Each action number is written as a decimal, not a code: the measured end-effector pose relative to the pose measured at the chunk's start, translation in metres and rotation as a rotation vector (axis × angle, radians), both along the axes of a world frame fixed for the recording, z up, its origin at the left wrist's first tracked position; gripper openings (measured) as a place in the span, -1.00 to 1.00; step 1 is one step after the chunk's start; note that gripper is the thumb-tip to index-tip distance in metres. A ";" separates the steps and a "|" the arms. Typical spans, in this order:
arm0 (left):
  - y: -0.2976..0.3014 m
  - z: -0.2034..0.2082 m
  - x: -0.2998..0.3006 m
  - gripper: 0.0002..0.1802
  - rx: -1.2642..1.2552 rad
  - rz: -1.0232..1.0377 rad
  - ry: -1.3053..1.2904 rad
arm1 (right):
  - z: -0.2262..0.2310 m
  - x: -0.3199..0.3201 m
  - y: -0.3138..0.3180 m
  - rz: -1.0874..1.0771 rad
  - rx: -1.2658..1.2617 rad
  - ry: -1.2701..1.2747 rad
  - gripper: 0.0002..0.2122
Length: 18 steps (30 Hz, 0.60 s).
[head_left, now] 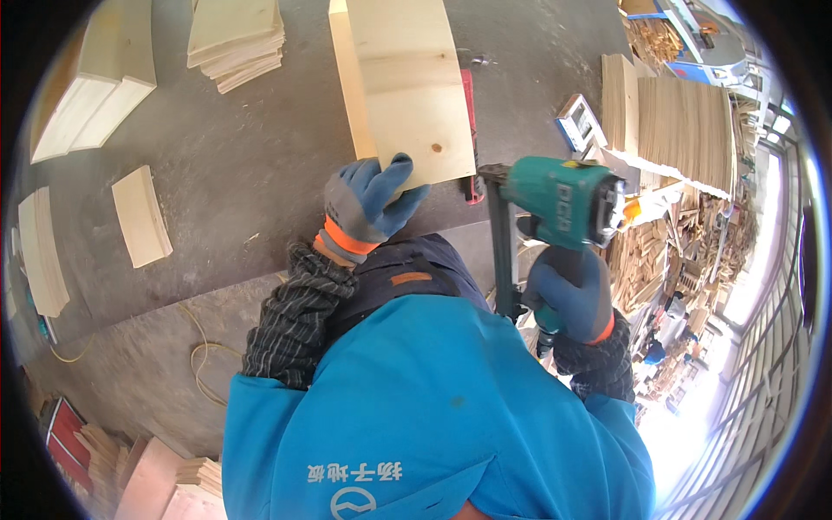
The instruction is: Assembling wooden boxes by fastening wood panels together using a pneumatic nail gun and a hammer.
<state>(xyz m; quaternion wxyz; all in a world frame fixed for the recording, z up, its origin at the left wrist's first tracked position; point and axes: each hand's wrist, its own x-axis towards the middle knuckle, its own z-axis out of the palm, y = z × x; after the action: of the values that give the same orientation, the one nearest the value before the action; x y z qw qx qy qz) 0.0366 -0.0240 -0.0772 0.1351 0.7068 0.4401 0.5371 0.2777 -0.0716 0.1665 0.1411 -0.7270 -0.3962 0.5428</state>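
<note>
A pale wooden box (407,95) of joined boards, with a knot near its close end, lies on the dark worktable. My left hand (373,195), in a blue and grey glove with an orange cuff, grips the box's near left corner. My right hand (572,295), gloved too, is wrapped around the handle of a green pneumatic nail gun (559,199). The gun's black nose is beside the near right corner of the box; whether they touch I cannot tell. Partly under the box's right side lies a red tool (471,130).
Stacked thin boards (236,39) and a larger board pile (104,78) occupy the table's far left. One board (141,217) lies closer, near another stack (42,251). At right are a small white-framed box (581,123) and tall stacked panels (680,126). A yellow hose (204,347) curls below.
</note>
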 end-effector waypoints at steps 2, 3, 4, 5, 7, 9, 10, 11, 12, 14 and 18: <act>-0.002 0.002 -0.001 -0.47 -0.045 -0.027 0.038 | 0.009 -0.002 -0.004 -0.022 0.012 -0.030 -0.63; -0.001 0.004 -0.002 -0.48 -0.039 -0.003 0.014 | 0.013 -0.002 -0.005 -0.019 0.024 -0.017 -0.67; -0.001 0.005 -0.003 -0.48 -0.063 -0.029 0.048 | 0.015 -0.003 -0.005 -0.006 0.010 0.014 -0.70; 0.000 0.007 -0.005 -0.51 -0.104 -0.062 0.026 | 0.017 -0.004 -0.006 0.006 -0.008 0.038 -0.63; 0.002 0.012 -0.011 -0.53 -0.145 -0.094 0.009 | 0.014 -0.009 -0.007 0.002 0.025 0.073 -0.79; 0.004 0.016 -0.018 -0.58 -0.185 -0.172 -0.120 | 0.009 -0.015 -0.007 0.004 0.040 0.126 -0.89; 0.003 0.018 -0.021 -0.58 -0.208 -0.200 -0.087 | 0.007 -0.017 -0.006 0.039 -0.017 0.131 -0.89; 0.002 0.020 -0.024 -0.57 -0.256 -0.216 -0.081 | 0.004 -0.020 -0.005 0.083 -0.079 0.166 -0.88; 0.001 0.022 -0.026 -0.55 -0.272 -0.208 -0.106 | 0.001 -0.024 -0.005 0.076 -0.072 0.139 -0.88; 0.001 0.024 -0.026 -0.52 -0.302 -0.236 -0.089 | -0.006 -0.032 -0.006 0.162 -0.008 0.072 -0.85; -0.002 0.024 -0.027 -0.47 -0.317 -0.224 -0.104 | -0.013 -0.040 -0.004 0.192 -0.035 0.037 -0.79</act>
<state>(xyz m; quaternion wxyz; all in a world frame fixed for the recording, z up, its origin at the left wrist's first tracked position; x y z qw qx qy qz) 0.0101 -0.0260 -0.0531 0.3261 0.6926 0.4303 0.4784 0.2375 -0.0759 0.1540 0.0827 -0.6779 -0.4519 0.5739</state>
